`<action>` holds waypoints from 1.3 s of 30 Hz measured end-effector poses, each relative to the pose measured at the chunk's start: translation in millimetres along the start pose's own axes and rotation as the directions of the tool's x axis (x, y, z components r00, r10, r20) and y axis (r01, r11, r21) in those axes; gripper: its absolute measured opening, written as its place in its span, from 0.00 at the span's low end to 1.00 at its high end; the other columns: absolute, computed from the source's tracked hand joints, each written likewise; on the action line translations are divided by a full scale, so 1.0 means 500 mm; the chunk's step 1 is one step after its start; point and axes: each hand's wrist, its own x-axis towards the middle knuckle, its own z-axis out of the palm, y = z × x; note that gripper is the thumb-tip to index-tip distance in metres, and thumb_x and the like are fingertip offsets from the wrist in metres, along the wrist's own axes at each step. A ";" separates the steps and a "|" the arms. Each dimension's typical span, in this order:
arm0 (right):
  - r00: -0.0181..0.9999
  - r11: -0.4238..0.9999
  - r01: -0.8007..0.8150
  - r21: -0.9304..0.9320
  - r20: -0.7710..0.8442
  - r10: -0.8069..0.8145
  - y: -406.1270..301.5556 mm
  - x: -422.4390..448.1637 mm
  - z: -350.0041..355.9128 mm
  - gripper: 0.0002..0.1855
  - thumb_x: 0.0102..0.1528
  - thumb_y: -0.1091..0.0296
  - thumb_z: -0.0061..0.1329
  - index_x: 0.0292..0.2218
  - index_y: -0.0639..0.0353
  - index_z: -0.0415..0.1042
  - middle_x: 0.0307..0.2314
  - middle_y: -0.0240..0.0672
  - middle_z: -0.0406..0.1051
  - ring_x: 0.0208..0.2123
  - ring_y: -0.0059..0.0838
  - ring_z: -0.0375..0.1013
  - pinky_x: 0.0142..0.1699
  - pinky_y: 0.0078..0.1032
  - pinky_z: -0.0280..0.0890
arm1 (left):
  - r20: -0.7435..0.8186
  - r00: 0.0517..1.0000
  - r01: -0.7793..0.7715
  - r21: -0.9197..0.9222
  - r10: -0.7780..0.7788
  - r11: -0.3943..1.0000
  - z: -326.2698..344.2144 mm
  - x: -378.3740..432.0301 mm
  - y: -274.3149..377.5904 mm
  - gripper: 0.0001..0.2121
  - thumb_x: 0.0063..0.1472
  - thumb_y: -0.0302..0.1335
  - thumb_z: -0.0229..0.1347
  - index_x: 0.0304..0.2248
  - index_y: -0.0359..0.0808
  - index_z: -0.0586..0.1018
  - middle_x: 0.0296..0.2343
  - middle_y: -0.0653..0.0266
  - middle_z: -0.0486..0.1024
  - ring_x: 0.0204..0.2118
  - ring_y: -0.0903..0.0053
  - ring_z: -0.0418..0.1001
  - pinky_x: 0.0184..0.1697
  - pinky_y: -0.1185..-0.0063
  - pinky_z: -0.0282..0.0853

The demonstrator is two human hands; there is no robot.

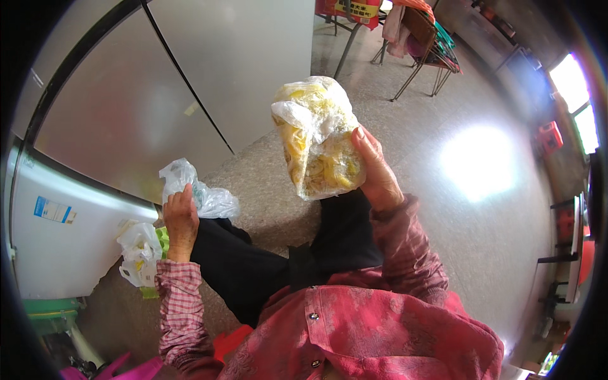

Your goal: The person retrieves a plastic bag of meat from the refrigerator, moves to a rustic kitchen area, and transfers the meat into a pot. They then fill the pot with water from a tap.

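Observation:
My right hand grips a clear plastic bag of frosted yellow food by its right edge, holding it up over the floor in front of my knees. What the food is, I cannot tell. At the left, my left hand is closed on a crumpled, thin translucent plastic bag above my left knee. The back of that hand faces up and hides its grasp. The two hands are well apart.
A large grey-doored cabinet or refrigerator stands ahead to the left, beside a white appliance. White plastic bags rest near it. A chair holding cloths is at the top right; a red object lies far right.

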 end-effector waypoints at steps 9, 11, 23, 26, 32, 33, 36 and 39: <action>1.000 1.000 0.018 -0.013 -0.010 -0.018 0.020 -0.001 -0.016 0.37 0.58 0.53 0.50 0.60 0.64 0.55 0.53 0.37 0.64 0.55 0.27 0.63 0.59 0.27 0.58 | -0.031 0.999 -0.017 -0.025 0.017 1.000 -0.005 -0.001 -0.005 0.15 0.55 0.24 0.54 0.43 0.36 0.73 0.30 0.59 0.72 0.35 0.61 0.69 0.37 0.66 0.65; 1.000 1.000 0.017 -0.007 -0.006 -0.017 0.025 0.004 -0.018 0.37 0.58 0.54 0.51 0.60 0.65 0.55 0.53 0.37 0.64 0.55 0.28 0.62 0.59 0.27 0.57 | -0.016 1.000 -0.017 -0.025 0.017 1.000 -0.008 -0.001 -0.004 0.15 0.54 0.24 0.55 0.43 0.36 0.73 0.29 0.59 0.72 0.35 0.61 0.69 0.37 0.66 0.65; 0.997 0.991 -0.021 -0.130 -0.070 0.012 0.034 0.016 -0.036 0.43 0.52 0.55 0.58 0.60 0.68 0.54 0.53 0.46 0.64 0.56 0.34 0.63 0.60 0.31 0.56 | -0.028 1.000 -0.008 -0.076 0.006 0.997 -0.021 0.028 0.039 0.11 0.52 0.22 0.57 0.38 0.33 0.76 0.27 0.58 0.73 0.34 0.61 0.70 0.37 0.66 0.65; 0.996 0.986 -0.087 -0.144 -0.044 0.081 0.045 0.031 -0.051 0.43 0.52 0.55 0.58 0.60 0.69 0.54 0.52 0.47 0.64 0.55 0.35 0.63 0.60 0.32 0.56 | -0.035 0.999 -0.017 -0.121 0.013 0.992 -0.009 0.044 0.047 0.11 0.52 0.22 0.57 0.37 0.32 0.77 0.27 0.58 0.72 0.33 0.61 0.70 0.37 0.66 0.64; 0.925 0.930 -0.362 -0.058 0.097 0.367 0.082 0.102 -0.062 0.44 0.52 0.54 0.59 0.59 0.71 0.54 0.50 0.47 0.67 0.51 0.32 0.68 0.57 0.28 0.62 | 0.104 0.991 -0.061 -0.193 0.082 0.979 -0.017 0.076 0.051 0.11 0.51 0.23 0.57 0.35 0.32 0.77 0.26 0.56 0.72 0.32 0.58 0.68 0.36 0.66 0.63; 0.896 0.908 -0.417 -0.039 0.152 0.418 0.090 0.121 -0.067 0.46 0.50 0.52 0.60 0.59 0.70 0.55 0.49 0.48 0.68 0.50 0.33 0.70 0.55 0.28 0.64 | 0.126 0.986 -0.082 -0.195 0.108 0.977 -0.016 0.073 0.056 0.11 0.50 0.24 0.58 0.35 0.33 0.77 0.26 0.57 0.72 0.32 0.58 0.68 0.35 0.65 0.62; 0.775 0.801 -0.596 -0.050 0.226 0.590 0.138 0.187 -0.069 0.48 0.48 0.48 0.62 0.59 0.69 0.57 0.47 0.47 0.70 0.48 0.33 0.71 0.53 0.28 0.67 | 0.297 0.927 -0.160 -0.233 0.227 0.959 -0.037 0.078 0.045 0.10 0.49 0.26 0.57 0.34 0.34 0.77 0.25 0.58 0.71 0.31 0.59 0.67 0.33 0.65 0.61; 0.692 0.708 -0.706 0.016 0.230 0.684 0.172 0.220 -0.074 0.48 0.47 0.46 0.63 0.58 0.67 0.58 0.47 0.45 0.70 0.48 0.32 0.71 0.52 0.29 0.67 | 0.495 0.788 -0.227 -0.321 0.367 0.920 -0.023 0.105 0.030 0.12 0.49 0.26 0.57 0.35 0.33 0.78 0.27 0.58 0.73 0.32 0.59 0.68 0.34 0.65 0.61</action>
